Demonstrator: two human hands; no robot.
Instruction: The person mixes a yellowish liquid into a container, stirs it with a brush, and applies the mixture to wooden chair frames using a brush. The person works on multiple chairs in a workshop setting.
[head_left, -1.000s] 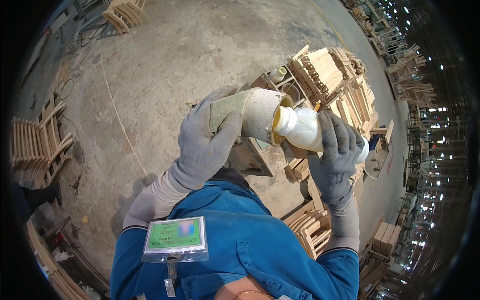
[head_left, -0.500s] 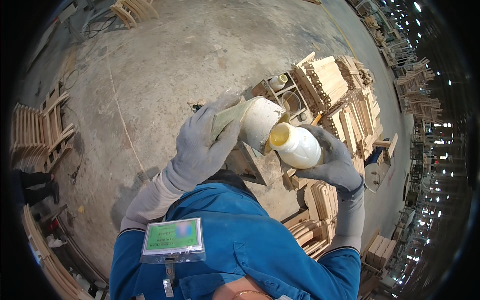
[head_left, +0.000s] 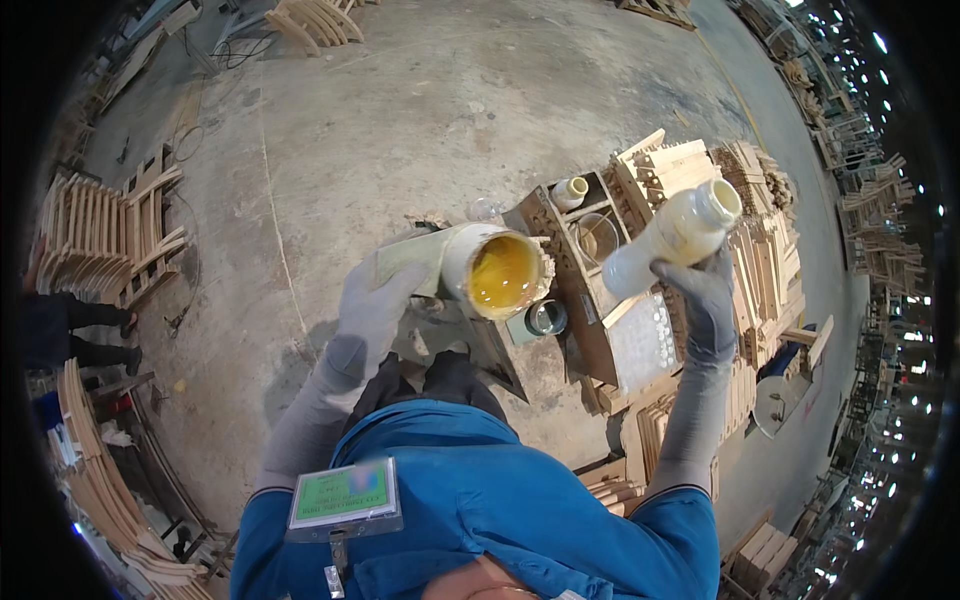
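Note:
Both hands wear grey gloves. My left hand [head_left: 378,290] is closed on the flat, pale green handle of a white, round pot [head_left: 456,264]. The pot is tipped so its mouth shows, with glossy yellow liquid [head_left: 503,276] inside and crusted residue on its right rim. Off to the right, my right hand [head_left: 706,300] grips a white plastic bottle [head_left: 672,243]. That bottle is uncapped, tilted with its yellow-stained mouth toward the upper right, and apart from the pot. Some of the right fingers are hidden behind it.
A wooden compartment box [head_left: 582,318] stands between my hands, holding a small white bottle [head_left: 570,193] and a clear round tub [head_left: 596,236]. A glass jar [head_left: 546,318] is beside it. Stacked wooden pieces [head_left: 765,290] lie right; curved slats [head_left: 88,225] stand left, near another person's legs [head_left: 100,333].
My right hand has carried the bottle away from the pot, up and to the right. The pot has turned, so the yellow liquid inside now shows.

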